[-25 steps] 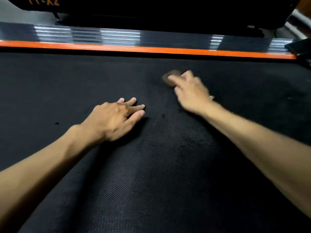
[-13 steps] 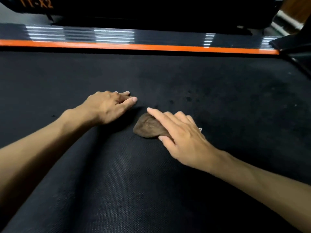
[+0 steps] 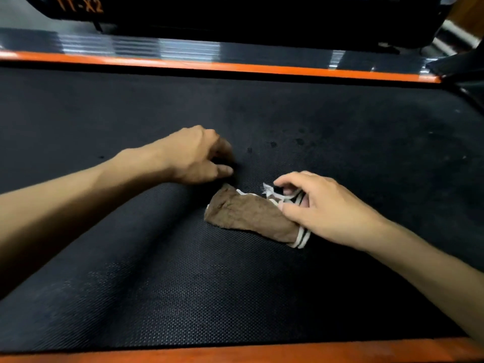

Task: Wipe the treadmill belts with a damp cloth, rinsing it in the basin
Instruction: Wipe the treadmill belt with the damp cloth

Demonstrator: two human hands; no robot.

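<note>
A brown cloth (image 3: 248, 214) with a black-and-white striped edge lies folded on the black textured treadmill belt (image 3: 157, 271), near the middle of the view. My right hand (image 3: 322, 208) pinches the cloth's striped end between thumb and curled fingers. My left hand (image 3: 199, 155) hovers just left of the cloth with its fingers loosely curled over the belt, holding nothing. No basin is in view.
Orange side rails border the belt at the far side (image 3: 235, 66) and the near side (image 3: 235, 353). Behind the far rail runs a ribbed grey footboard (image 3: 162, 48) and a black housing lettered TT-X2 (image 3: 78, 5). A dark frame part (image 3: 461, 64) rises at the far right.
My right hand drew the cloth back from the far belt toward me, then lifted from pressing flat to pinching its striped end. My left hand rose from flat on the belt and curled.
</note>
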